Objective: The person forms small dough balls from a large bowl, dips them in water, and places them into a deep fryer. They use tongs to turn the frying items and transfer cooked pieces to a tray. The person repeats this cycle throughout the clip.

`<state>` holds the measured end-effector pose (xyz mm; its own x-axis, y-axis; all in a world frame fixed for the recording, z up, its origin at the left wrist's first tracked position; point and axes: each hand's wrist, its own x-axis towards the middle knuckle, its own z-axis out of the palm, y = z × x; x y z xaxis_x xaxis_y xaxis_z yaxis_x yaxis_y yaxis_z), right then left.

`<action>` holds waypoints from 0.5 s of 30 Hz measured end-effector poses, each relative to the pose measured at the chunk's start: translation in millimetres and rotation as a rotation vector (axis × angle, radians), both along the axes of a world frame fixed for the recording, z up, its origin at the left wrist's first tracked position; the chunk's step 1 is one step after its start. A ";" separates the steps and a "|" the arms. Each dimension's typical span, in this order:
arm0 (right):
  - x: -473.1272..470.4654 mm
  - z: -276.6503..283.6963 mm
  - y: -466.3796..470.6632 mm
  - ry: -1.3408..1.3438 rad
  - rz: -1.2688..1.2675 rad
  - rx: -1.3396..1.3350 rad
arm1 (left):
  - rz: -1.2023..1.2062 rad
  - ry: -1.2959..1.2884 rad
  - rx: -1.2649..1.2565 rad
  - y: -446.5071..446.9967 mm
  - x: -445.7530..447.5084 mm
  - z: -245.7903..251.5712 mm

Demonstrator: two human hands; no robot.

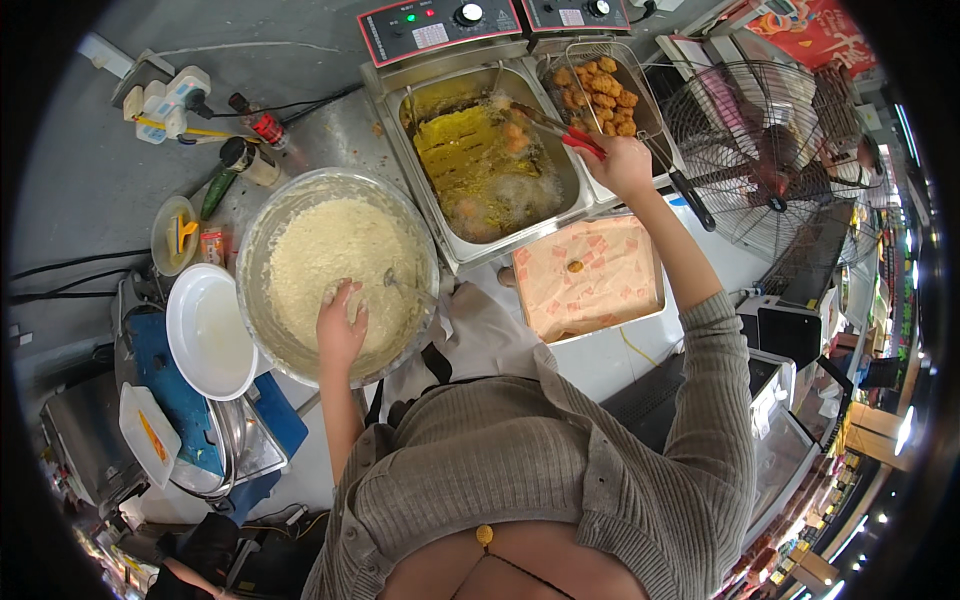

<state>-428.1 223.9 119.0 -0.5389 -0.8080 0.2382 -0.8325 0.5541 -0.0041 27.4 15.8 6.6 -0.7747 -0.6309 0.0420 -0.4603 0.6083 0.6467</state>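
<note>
My right hand (626, 166) grips metal tongs with red handles (582, 141). The tong tips reach over the right side of the deep fryer (480, 150), by browned pieces of food (514, 138) in bubbling yellow oil. My left hand (341, 322), its fingertips smeared with batter, is at the near side of a large metal bowl (253, 217). Thick pale batter (322, 232) fills much of the bowl. A metal spoon (391, 278) rests in the batter, right of that hand. No object shows between my left fingers.
A wire basket (651, 97) holds fried pieces (604, 86) over the second fryer well. A paper-lined tray (592, 292) with one small piece lies in front. A caged fan (772, 150) stands right. Left are a white basin (180, 330), bottles (262, 124) and a power strip (161, 105).
</note>
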 end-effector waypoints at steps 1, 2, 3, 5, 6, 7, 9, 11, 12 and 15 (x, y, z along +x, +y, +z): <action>0.4 3.3 1.4 -0.014 -0.017 -0.009 | 0.003 -0.008 0.005 -0.3 0.0 0.4; 0.6 6.7 2.2 -0.028 -0.035 -0.019 | 0.004 0.005 -0.004 -0.8 -0.1 0.7; 1.2 9.2 2.6 -0.041 -0.035 -0.044 | 0.006 -0.013 0.002 -1.1 0.0 0.6; 2.5 13.8 2.9 -0.071 -0.041 -0.092 | 0.006 -0.019 -0.006 -1.6 0.0 0.5; 3.1 15.7 2.7 -0.062 -0.037 -0.104 | 0.004 -0.006 -0.006 -1.8 -0.2 0.5; 3.8 17.1 2.6 -0.058 -0.038 -0.114 | 0.003 -0.006 0.001 -1.7 -0.3 0.6; 5.3 19.1 2.2 -0.053 -0.038 -0.118 | 0.004 -0.012 0.011 -1.4 -1.0 1.6; 6.9 20.1 1.8 -0.057 -0.045 -0.101 | 0.010 -0.028 0.021 -0.4 -2.0 3.2; 7.9 20.3 1.5 -0.077 -0.051 -0.100 | 0.015 -0.026 0.028 0.1 -2.4 4.1; 11.1 20.7 0.4 -0.114 -0.071 -0.102 | 0.026 -0.024 0.039 1.4 -2.7 6.3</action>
<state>-417.0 224.3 139.7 -0.6219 -0.7417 0.2512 -0.7823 0.6032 -0.1557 24.7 17.2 12.9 -0.7583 -0.6519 -0.0012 -0.4911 0.5701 0.6586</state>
